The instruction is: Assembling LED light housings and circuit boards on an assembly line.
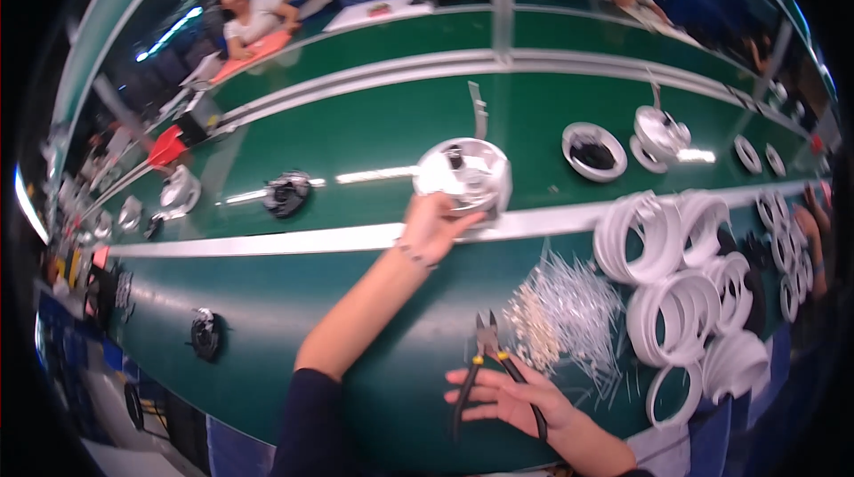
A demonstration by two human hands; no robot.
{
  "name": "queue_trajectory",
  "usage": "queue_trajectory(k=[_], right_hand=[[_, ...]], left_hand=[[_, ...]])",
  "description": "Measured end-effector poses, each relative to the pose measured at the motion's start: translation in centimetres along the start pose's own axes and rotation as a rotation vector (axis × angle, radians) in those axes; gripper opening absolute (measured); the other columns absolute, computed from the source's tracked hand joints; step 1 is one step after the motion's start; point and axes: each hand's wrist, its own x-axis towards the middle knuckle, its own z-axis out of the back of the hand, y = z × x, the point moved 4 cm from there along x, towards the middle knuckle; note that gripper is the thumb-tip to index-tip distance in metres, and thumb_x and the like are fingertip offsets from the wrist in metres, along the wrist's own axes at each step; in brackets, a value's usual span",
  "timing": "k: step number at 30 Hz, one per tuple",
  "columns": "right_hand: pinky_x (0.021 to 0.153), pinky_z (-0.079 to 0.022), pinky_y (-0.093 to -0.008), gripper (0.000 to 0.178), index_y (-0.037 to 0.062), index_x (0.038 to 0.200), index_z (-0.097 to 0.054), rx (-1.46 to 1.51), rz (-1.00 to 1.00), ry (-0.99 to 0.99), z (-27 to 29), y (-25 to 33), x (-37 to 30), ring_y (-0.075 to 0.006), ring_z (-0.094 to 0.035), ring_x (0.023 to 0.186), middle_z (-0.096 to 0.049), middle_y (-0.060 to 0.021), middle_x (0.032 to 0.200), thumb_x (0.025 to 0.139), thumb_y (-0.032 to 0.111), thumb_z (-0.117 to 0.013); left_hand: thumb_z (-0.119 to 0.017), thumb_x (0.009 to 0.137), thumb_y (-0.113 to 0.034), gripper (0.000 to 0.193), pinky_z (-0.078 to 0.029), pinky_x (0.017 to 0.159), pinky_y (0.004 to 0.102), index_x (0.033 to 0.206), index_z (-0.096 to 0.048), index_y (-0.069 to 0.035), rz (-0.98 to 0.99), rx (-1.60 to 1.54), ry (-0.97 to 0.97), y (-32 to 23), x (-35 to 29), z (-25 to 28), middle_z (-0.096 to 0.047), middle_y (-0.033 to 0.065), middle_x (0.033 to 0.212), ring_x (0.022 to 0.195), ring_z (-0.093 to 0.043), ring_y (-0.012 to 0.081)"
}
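Grasps the near rim of a white round housing (463, 176) with the left grip (431, 226), narrow and closed on the edge. Sits just beyond that grip, near the middle of the view, over the far edge of the near surface (267, 326) (cannot tell whether resting on the white rail (347, 243) or lifted). Nearly circular, so without any clear long axis. Lies well apart from the right grip (525, 401), farther off and slightly left; nearer by far to the left, in fact touching. Holds side cutters (487, 339) loosely in the right grip, fingers spread and palm up, black handles parted; long axis running near to far, tips pointing roughly toward the housing.

Looks glossy and bowl-like, open face up toward the camera, with bright highlights inside and a small black fitting (455, 157) toward the far left (finer detail blurred). Just right of the cutters, a loose pile of clear strips (583, 321); farther right, stacks of white rings (618, 241). Beyond the rail, left of the housing, a black bundle (286, 194).
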Motion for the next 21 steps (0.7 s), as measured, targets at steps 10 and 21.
queue_trajectory(k=[10,21], right_hand=[[0.087,-0.04,-0.0448,0.047,0.0033,0.121,-0.041,0.126,-0.018,0.017,-0.2,-0.9,0.0,-0.0375,-0.044,0.11,-0.036,-0.0277,0.126,0.084,0.032,-0.047],[0.101,-0.025,-0.0456,0.072,-0.0031,0.129,-0.025,0.112,0.027,-0.021,-0.1,-0.7,0.0,-0.0364,-0.036,0.117,-0.035,-0.0223,0.128,0.071,0.024,-0.057]], left_hand=[[-0.055,0.078,-0.006,0.085,-0.041,0.088,0.0496,0.134,0.005,-0.023,-0.078,0.269,-0.064,2.6,2.4,-1.9,-0.017,0.0163,0.134,0.121,-0.03,0.0297],[-0.056,0.074,-0.009,0.037,-0.036,0.092,0.0384,0.11,-0.049,-0.006,-0.729,1.627,0.301,-0.3,-11.4,2.8,-0.04,0.0155,0.124,0.113,-0.041,0.034]])
